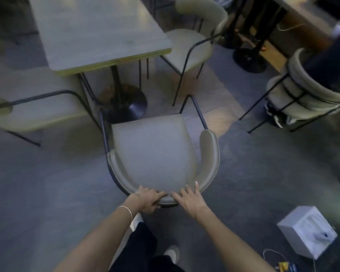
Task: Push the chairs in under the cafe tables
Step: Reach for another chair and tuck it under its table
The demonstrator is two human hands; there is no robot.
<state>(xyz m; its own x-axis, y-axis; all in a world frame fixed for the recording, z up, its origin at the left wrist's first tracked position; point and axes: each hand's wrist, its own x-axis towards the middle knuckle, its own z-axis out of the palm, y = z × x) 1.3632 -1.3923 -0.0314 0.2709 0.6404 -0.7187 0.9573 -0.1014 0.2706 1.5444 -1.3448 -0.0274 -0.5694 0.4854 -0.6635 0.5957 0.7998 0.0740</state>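
Note:
A beige padded chair (153, 150) with a curved backrest and thin black legs stands on the floor in front of me, facing a square pale-topped cafe table (98, 30) on a black pedestal base (126, 107). The chair sits clear of the table's near edge, its seat not under the top. My left hand (148, 199) is closed around the top of the backrest. My right hand (190, 199) rests on the backrest beside it, fingers spread flat over the rim.
Another beige chair (192, 46) stands at the table's right side and one (28, 107) at its left. A person sits in a chair (306, 89) at far right. A white box (308, 232) and cables lie on the grey floor at lower right.

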